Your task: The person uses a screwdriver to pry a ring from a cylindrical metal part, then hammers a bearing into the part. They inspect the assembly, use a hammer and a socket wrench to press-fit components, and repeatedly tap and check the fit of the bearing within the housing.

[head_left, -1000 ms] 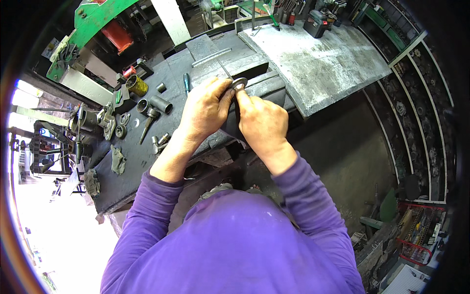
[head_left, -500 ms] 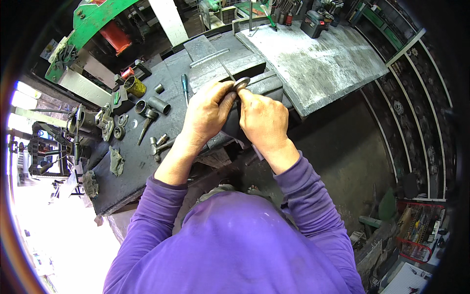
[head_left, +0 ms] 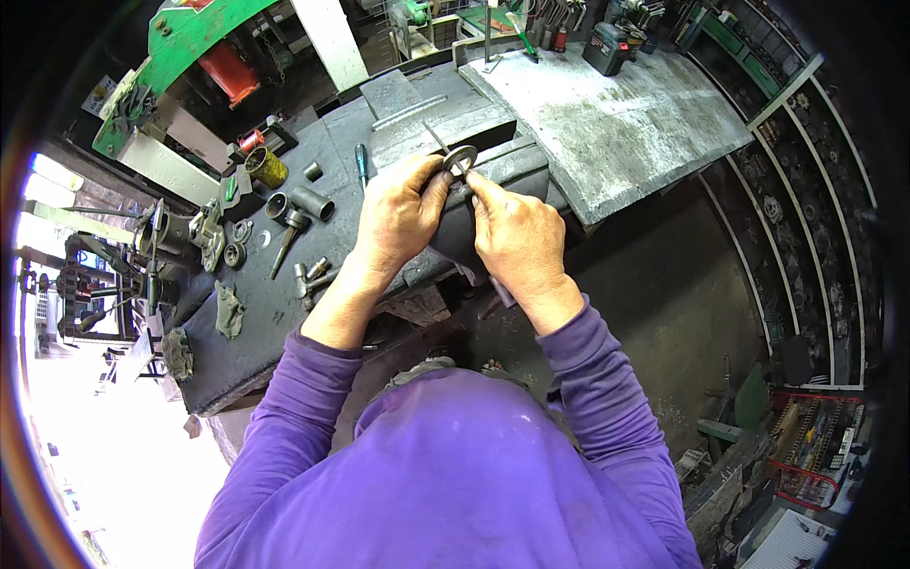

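Observation:
Over the bench edge my left hand [head_left: 402, 211] pinches a dark metal ring [head_left: 461, 155] between thumb and fingers, its open face tilted up toward me. A thin metal rod [head_left: 436, 138], like a slim file, passes through the ring's hole and sticks out beyond it, up to the left. My right hand [head_left: 521, 235] is closed at the rod's near end, with the index finger stretched along it near the ring. The part of the rod inside my right hand is hidden. Below both hands is a dark vise-like block [head_left: 517, 163].
Left on the dark bench [head_left: 275, 327] lie a screwdriver [head_left: 361, 163], a yellow can [head_left: 266, 168], short pipe pieces [head_left: 312, 202], a hammer-like tool [head_left: 308, 277] and a rag [head_left: 228, 310]. A grey metal plate [head_left: 616, 133] lies to the right. Shelves [head_left: 806, 209] line the far right.
The ring has turned so that its hole faces me more. My right hand has drawn slightly back and right, and more of the rod shows. My left hand has barely moved.

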